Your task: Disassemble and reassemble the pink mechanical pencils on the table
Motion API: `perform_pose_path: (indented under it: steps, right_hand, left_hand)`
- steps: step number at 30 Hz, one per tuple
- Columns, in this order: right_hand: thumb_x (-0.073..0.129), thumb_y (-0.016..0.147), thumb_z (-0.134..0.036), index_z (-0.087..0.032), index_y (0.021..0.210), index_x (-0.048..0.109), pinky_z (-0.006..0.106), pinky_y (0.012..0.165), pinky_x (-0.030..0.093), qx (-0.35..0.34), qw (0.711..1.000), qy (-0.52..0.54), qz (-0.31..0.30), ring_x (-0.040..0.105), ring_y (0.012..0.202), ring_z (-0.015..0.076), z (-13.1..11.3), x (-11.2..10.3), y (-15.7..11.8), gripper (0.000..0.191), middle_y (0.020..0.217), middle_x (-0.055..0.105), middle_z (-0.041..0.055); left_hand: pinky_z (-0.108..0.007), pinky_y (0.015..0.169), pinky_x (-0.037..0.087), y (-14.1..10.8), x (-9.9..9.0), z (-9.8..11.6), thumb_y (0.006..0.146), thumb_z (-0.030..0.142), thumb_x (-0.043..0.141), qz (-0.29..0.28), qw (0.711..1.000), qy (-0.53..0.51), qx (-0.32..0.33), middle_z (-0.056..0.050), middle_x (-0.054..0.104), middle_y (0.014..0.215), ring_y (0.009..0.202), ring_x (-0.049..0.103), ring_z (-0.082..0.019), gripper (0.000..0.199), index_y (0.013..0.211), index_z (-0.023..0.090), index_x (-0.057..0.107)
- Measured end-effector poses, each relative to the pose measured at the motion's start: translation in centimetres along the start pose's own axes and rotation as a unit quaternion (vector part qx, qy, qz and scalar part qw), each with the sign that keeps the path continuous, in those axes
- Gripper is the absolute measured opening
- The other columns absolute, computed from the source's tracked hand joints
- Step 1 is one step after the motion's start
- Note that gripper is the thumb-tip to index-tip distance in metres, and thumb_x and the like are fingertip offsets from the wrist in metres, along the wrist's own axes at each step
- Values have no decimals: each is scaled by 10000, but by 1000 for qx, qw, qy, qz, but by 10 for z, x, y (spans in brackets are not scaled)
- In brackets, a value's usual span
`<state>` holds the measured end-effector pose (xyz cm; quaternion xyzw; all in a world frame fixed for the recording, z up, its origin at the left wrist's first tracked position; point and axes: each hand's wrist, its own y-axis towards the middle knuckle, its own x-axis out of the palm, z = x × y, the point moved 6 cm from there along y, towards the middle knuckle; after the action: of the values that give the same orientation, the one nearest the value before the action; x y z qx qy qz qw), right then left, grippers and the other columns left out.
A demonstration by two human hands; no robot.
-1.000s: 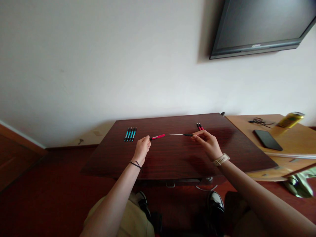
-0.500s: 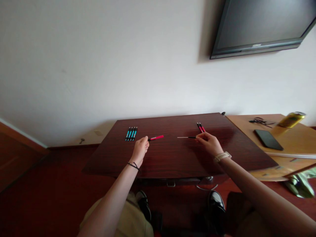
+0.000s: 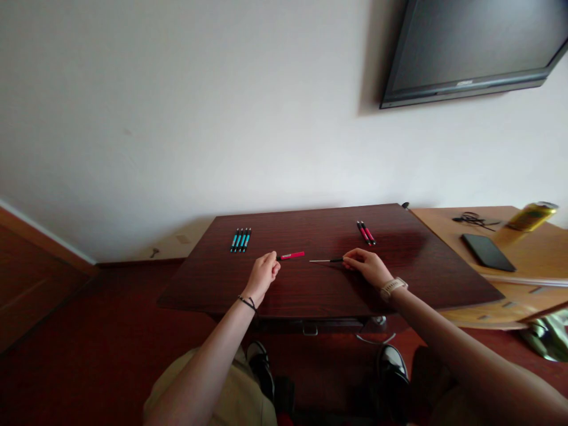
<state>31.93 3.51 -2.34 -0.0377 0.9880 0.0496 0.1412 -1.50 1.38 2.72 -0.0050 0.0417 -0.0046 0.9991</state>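
Note:
Over the middle of the dark red-brown table, my left hand [image 3: 262, 275] is closed round the black end of a red pen barrel [image 3: 293, 255], whose red end points right. My right hand [image 3: 366, 267] pinches the black part of a thin piece [image 3: 326, 261], its pale, slender end pointing left towards the barrel. A gap separates the two parts. Several blue-and-black pens [image 3: 240, 239] lie side by side at the back left of the table. Two red-and-black pens [image 3: 366, 232] lie together at the back right, behind my right hand.
Right of the dark table [image 3: 302, 296] is a lighter wooden surface [image 3: 541, 254] with a black phone [image 3: 487, 252], a coiled black cable [image 3: 474, 220] and a yellow can [image 3: 532, 216]. A screen [image 3: 470, 47] hangs on the wall above.
Both hands have come nearer each other and towards the table's front edge, with their parts still held. The gap between the parts has narrowed. The two red pens now show fully.

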Motion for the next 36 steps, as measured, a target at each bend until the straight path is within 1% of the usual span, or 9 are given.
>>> perform_pose_path:
  steps: [4,8,13,17,22,25,28,31,36]
  right_hand:
    - [727,825,-536,-180,950,731,308,731,527,7,999,21,-30,670,758,190,-6,8,5,378,824,750,53]
    - [709,829,-506,-169,951,732,300,709,515,8,999,10,-29,654,735,183,-3,10,16,359,800,738,51]
    - [680,825,-420,-169,909,717,274,662,503,27,999,-14,-34,637,696,169,5,14,40,267,770,725,47]
    - [652,827,-331,-171,888,716,245,613,490,37,998,-40,-44,624,657,153,8,22,61,183,747,713,38]
    - [636,837,-254,-163,853,732,223,569,471,37,995,-79,-45,612,616,143,9,35,86,133,684,693,27]
    - [638,852,-232,-163,874,753,214,576,475,36,992,-114,-35,633,629,145,10,43,99,136,705,719,35]
    - [644,877,-252,-172,910,769,217,624,498,36,987,-152,-25,676,685,156,8,51,109,152,775,761,49]
    - [650,907,-346,-187,910,775,236,663,507,33,980,-197,-19,703,727,172,3,58,115,202,833,782,55]
    - [750,833,-391,-215,871,772,260,746,499,15,961,-277,-14,702,830,197,-13,75,118,181,916,792,57]
  left_hand:
    - [-249,576,366,1,18,0,957,611,508,-45,998,33,21,-82,702,756,652,581,-142,495,758,164,586]
    - [-291,708,441,6,36,-7,977,604,483,-83,995,54,2,-155,791,955,826,670,-198,493,876,150,645]
    - [-320,785,469,14,60,-19,977,620,472,-131,990,60,-9,-147,793,963,900,699,-233,492,885,165,635]
    - [-329,844,478,17,74,-20,1000,597,453,-180,979,86,34,-107,774,901,906,684,-236,475,855,179,627]
    - [-294,808,451,18,77,-20,1038,557,401,-204,960,172,85,-52,706,880,836,620,-201,483,813,181,604]
    - [-275,757,416,15,77,-17,1059,545,364,-213,948,212,106,-19,648,825,781,567,-179,492,825,180,595]
    - [-270,734,403,12,80,-14,1063,540,351,-226,940,230,108,-16,628,813,774,550,-178,504,859,171,627]
    - [-271,736,413,11,83,-12,1060,547,352,-228,940,233,103,-25,636,803,769,552,-184,525,868,164,654]
    - [-275,767,437,11,88,-11,1057,537,378,-228,939,235,107,-41,669,799,778,572,-199,513,869,158,668]
